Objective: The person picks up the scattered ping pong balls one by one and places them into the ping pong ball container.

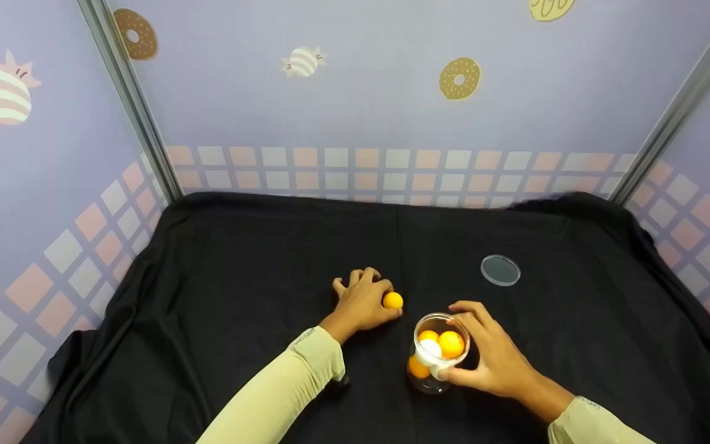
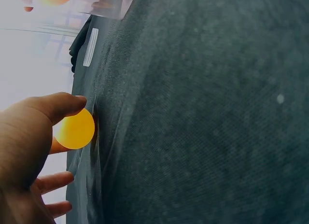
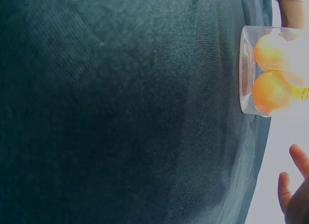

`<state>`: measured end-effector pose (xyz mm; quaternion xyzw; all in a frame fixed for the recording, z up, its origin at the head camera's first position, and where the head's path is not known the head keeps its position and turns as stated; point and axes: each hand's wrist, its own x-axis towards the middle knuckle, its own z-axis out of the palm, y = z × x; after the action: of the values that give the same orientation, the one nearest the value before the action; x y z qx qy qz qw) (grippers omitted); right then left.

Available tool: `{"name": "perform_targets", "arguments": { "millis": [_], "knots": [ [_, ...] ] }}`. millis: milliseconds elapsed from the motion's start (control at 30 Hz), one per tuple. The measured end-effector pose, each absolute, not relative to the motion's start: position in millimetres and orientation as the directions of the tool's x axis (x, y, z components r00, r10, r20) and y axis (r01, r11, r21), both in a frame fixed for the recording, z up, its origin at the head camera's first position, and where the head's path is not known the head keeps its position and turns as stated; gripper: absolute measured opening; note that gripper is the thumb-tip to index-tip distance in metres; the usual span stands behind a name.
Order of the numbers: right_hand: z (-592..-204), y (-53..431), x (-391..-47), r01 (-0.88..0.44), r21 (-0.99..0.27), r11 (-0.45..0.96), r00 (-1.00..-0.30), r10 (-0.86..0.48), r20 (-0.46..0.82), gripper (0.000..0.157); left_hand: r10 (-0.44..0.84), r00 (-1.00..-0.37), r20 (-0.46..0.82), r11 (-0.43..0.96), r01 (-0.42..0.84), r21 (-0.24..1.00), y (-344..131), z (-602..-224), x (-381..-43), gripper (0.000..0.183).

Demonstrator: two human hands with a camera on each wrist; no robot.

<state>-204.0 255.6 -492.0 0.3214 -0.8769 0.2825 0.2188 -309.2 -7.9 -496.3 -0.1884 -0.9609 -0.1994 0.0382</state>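
Observation:
An orange ping-pong ball [image 1: 393, 300] sits between the thumb and index finger of my left hand [image 1: 360, 303], low over the black cloth. The left wrist view shows this ball [image 2: 76, 129] pinched, the other fingers spread away from it. To the right, a clear plastic jar [image 1: 429, 386] stands on the cloth, holding several orange balls and a white one. My right hand [image 1: 495, 357] grips the jar near its open rim, thumb on the near side and fingers on the far side. In the right wrist view the jar [image 3: 246, 69] shows from the side, the fingers partly out of frame.
A clear round lid [image 1: 500, 270] lies flat on the black cloth [image 1: 256, 259] beyond the jar. Patterned walls [image 1: 355, 111] with metal corner posts enclose the cloth-covered surface at the back and both sides.

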Motion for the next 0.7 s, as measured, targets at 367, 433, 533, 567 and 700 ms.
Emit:
{"name": "perform_targets", "arguments": {
  "millis": [367, 433, 533, 567, 700],
  "knots": [
    [-492, 256, -204, -0.693, -0.355, 0.627, -0.693, -0.445, 0.567, 0.076, 0.345, -0.926, 0.156, 0.844, 0.379, 0.380, -9, -492, -307, 0.041],
    [-492, 256, -204, -0.692, -0.356, 0.628, -0.694, -0.444, 0.567, 0.075, 0.346, -0.924, 0.163, 0.840, 0.382, 0.385, -8, -489, -306, 0.041],
    [-491, 256, -204, -0.691, -0.359, 0.627, -0.695, -0.442, 0.566, 0.075, 0.348, -0.920, 0.179, 0.833, 0.391, 0.392, -7, -484, -304, 0.041],
    [-491, 256, -204, -0.691, -0.360, 0.627, -0.696, -0.442, 0.566, 0.075, 0.351, -0.918, 0.183, 0.830, 0.396, 0.392, -7, -482, -303, 0.042],
    [-492, 255, -204, -0.689, -0.362, 0.628, -0.699, -0.445, 0.559, 0.076, 0.366, -0.911, 0.191, 0.825, 0.412, 0.387, -5, -475, -298, 0.042]
  ]
}}
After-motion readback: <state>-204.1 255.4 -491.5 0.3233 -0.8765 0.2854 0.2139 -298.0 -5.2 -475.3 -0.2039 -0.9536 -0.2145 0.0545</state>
